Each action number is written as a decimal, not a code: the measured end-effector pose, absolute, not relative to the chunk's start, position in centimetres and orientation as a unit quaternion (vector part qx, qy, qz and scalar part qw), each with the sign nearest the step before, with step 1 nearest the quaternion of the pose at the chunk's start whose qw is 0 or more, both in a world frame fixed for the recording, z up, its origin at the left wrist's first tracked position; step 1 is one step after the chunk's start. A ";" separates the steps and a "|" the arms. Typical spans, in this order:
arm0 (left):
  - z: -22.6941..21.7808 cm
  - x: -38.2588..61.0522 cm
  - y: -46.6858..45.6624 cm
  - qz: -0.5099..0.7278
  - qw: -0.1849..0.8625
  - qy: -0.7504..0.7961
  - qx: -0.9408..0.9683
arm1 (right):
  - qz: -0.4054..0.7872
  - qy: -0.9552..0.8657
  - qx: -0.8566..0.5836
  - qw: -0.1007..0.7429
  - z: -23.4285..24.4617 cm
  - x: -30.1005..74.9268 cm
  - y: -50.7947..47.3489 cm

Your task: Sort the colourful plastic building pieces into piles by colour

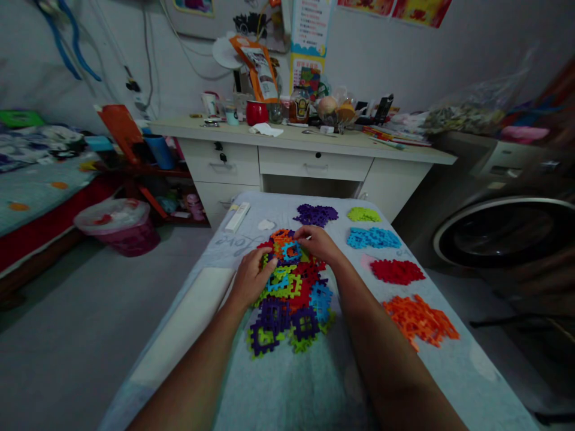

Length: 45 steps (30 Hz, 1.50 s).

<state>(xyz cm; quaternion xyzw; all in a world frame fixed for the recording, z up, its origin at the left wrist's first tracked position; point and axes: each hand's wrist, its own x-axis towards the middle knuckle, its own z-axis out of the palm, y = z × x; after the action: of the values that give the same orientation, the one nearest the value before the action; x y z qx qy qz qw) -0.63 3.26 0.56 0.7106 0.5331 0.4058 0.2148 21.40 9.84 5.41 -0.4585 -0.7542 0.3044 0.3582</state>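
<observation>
A mixed pile of flat, toothed plastic building pieces (308,281) in purple, green, red, blue and orange lies in the middle of the cloth-covered table. On the pile's left edge rests my left hand (252,278), thumb and forefinger apart, with nothing plainly held. My right hand (318,242) is at the pile's upper right, its fingers curled in and pressed together; whatever they may hold is hidden. Between the two hands sits a blue square piece (291,251) on top of orange and purple ones. Lower down, green and light-blue pieces (281,281) overlap near my left thumb.
Sorted heaps line the table's far and right sides: purple (315,214), lime green (363,214), blue (374,237), red (398,271) and orange (421,320). A white box (238,217) lies far left. Beyond stand a cluttered desk (287,139) and a washing machine (503,197).
</observation>
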 end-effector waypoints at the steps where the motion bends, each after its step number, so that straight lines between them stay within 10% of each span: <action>1: 0.6 -0.6 3.2 0.404 0.214 0.534 0.711 | 0.327 -0.743 -0.454 0.367 5.6 21.6 9.8; 15: 0.6 -0.6 3.1 0.386 0.192 0.537 0.725 | 0.382 -0.608 -0.455 0.527 9.8 24.0 7.7; 31: -0.4 -0.9 4.0 0.455 0.205 0.535 0.682 | 0.205 -0.664 -0.619 0.366 7.7 37.9 -6.9; 45: 0.7 -0.8 3.0 0.382 0.166 0.563 0.714 | 0.169 -0.592 -0.668 0.418 4.8 42.7 -12.8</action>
<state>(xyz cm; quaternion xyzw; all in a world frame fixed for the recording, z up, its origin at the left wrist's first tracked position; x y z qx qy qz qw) -0.75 2.99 0.66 0.7142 0.5627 0.3818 0.1656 42.67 -12.75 4.82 -0.6678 -0.5920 0.1689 0.4185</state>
